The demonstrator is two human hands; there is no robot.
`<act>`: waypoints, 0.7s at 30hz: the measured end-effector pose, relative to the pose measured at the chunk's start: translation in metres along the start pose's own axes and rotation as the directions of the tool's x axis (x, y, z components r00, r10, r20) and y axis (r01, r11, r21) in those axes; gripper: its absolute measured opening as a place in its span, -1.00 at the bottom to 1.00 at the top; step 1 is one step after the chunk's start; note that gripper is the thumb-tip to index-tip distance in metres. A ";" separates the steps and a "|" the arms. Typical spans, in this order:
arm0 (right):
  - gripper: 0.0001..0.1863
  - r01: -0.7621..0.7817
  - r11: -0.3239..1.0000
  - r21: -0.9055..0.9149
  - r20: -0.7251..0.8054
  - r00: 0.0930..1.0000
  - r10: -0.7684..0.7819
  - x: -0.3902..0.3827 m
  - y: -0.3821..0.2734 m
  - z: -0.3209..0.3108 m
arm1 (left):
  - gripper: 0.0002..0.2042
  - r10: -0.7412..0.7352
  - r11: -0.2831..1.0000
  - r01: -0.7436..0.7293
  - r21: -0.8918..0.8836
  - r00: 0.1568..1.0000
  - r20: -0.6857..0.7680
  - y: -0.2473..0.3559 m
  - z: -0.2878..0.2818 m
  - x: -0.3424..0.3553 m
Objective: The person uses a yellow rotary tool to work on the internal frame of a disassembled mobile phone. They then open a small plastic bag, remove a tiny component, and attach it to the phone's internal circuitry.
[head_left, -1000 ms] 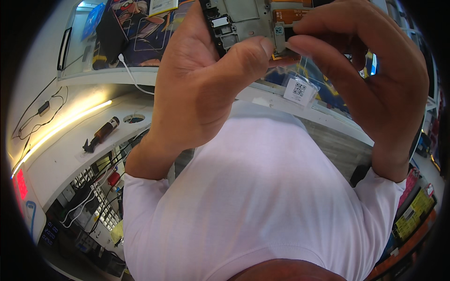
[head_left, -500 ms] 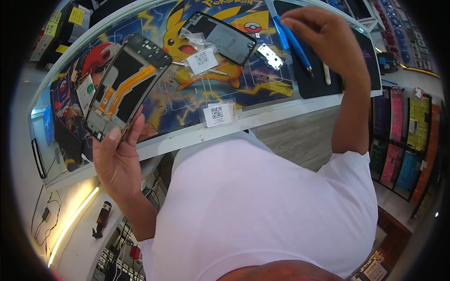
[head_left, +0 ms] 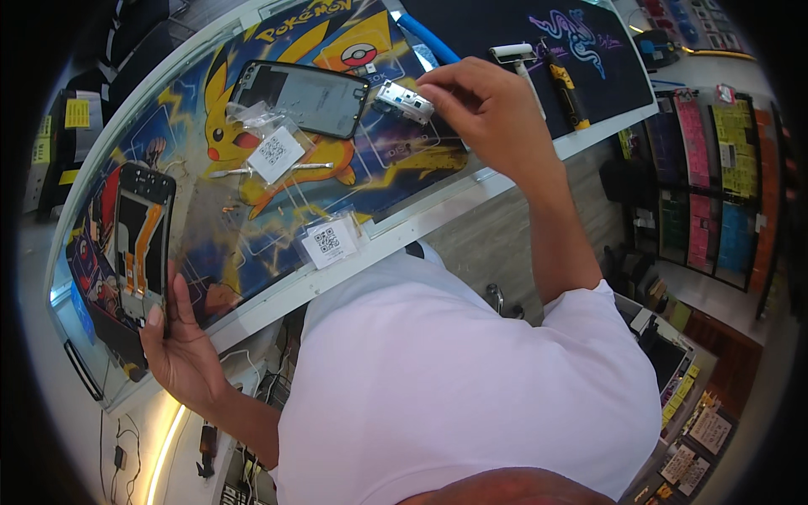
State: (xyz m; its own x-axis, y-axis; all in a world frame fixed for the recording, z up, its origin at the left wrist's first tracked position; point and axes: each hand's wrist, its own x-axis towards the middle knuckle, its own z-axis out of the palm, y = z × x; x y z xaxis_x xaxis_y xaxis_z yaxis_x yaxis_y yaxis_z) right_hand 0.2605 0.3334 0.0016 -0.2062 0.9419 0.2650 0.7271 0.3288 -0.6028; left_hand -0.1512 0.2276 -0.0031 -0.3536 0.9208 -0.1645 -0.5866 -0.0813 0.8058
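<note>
A dark phone frame (head_left: 128,215) with orange ribbon cables stands tilted in my left hand (head_left: 187,358), which grips its lower end between thumb and fingers. My right hand (head_left: 497,114) pinches the right edge of a small silver circuit board (head_left: 404,102) between thumb and forefinger. Whether the board is fully off the mat I cannot tell. Beside it lies a dark phone back housing (head_left: 307,97), inner side up. A clear plastic bag with a printed white card (head_left: 276,154) rests by the housing, over a thin metal tool (head_left: 318,166).
A second bagged card (head_left: 326,241) lies at the counter's near edge. The illustrated mat (head_left: 252,223) covers the counter. On the black mat (head_left: 497,25) at right are a blue tool (head_left: 427,35), a white-handled roller-like tool (head_left: 512,52) and a yellow-black screwdriver (head_left: 569,91).
My right hand has come down from above the blue tools to the circuit board and taken its edge. The phone frame has swung more upright in my left hand. The whole view has shifted.
</note>
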 end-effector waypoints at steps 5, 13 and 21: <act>-0.73 -0.487 0.850 -0.204 -0.457 0.815 0.357 0.008 0.057 -0.073 | -0.34 0.006 1.000 -0.006 0.006 0.998 -0.063 0.001 -0.008 -0.005; -0.77 -0.295 0.926 0.235 -0.296 0.886 0.357 0.003 0.029 -0.038 | -0.37 0.024 1.000 -0.023 0.018 0.996 -0.091 0.001 -0.010 -0.008; -0.84 0.364 0.914 0.182 0.110 0.916 -0.386 0.046 -0.086 0.068 | -0.45 0.136 0.964 -0.142 -0.227 0.990 -0.042 0.039 -0.020 -0.018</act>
State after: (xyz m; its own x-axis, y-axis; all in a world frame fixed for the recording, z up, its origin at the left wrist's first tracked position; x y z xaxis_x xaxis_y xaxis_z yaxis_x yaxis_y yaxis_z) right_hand 0.1440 0.3529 0.0141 -0.5418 0.7431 0.3927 0.4704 0.6553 -0.5911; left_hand -0.1821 0.2003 0.0196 -0.4608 0.8841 -0.0773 -0.6800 -0.2957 0.6710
